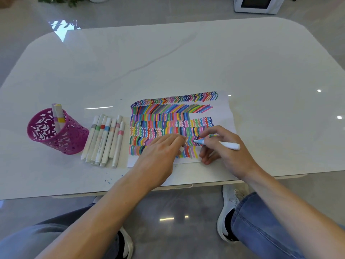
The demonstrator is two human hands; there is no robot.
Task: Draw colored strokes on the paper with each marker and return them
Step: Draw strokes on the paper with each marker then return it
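Note:
A white sheet of paper [223, 111] lies on the table, filled with rows of coloured strokes. My right hand [222, 144] grips a white marker [227, 145] with a light blue tip, and the tip touches the paper in a lower row. My left hand [160, 152] rests on the paper's lower part, its fingers curled round a small white cap [181, 148]. Several white markers [104, 141] with coloured bands lie side by side left of the paper. A purple cut-out pen cup [56, 131] at the far left holds two markers [57, 116].
The white marble table [168, 58] has its front edge just below my wrists. Small blue ink spots [109, 180] dot the table near that edge. A white appliance [259, 4] and a plant [61, 0] stand on the floor beyond the table.

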